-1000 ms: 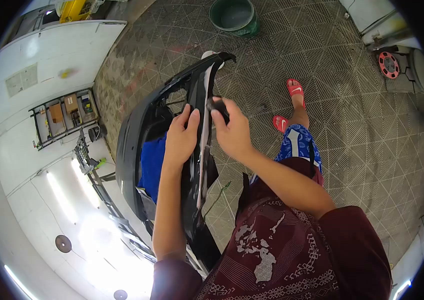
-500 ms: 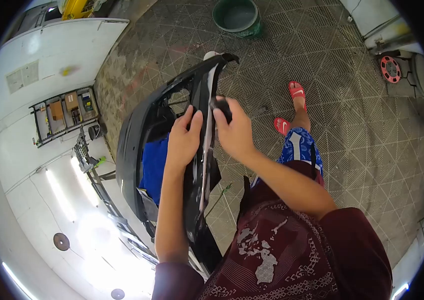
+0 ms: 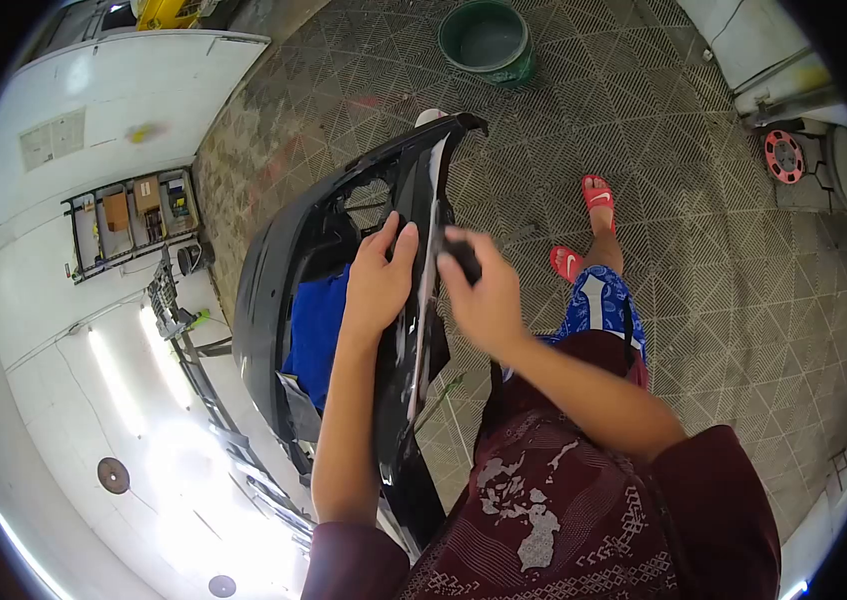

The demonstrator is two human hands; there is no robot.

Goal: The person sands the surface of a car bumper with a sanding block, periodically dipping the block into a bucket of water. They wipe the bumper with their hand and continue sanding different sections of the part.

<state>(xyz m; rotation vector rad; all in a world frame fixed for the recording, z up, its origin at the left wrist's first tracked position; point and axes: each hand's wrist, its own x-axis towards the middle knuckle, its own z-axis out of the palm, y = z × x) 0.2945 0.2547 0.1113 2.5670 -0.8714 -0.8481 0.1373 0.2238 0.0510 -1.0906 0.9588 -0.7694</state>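
A black car bumper (image 3: 262, 295) stretches in front of me, with a whitish, worn strip (image 3: 432, 245) along its near edge. My left hand (image 3: 382, 285) rests on the bumper beside that strip, fingers extended and slightly apart. Pressed against the edge, my right hand (image 3: 487, 300) grips a small black sanding block (image 3: 464, 258) between thumb and fingers. Behind my left wrist, a blue cloth (image 3: 316, 325) is draped over the bumper's inner side.
A green bucket (image 3: 489, 45) stands on the patterned floor beyond the bumper's far end. Along the wall hangs a shelf (image 3: 134, 222) with boxes. A red reel (image 3: 784, 157) lies at the far right. My feet in red slides (image 3: 599, 195) are close by.
My right hand has shifted slightly down and to the right with the sanding block along the edge. My left hand stays on the bumper; the whole view has moved a little.
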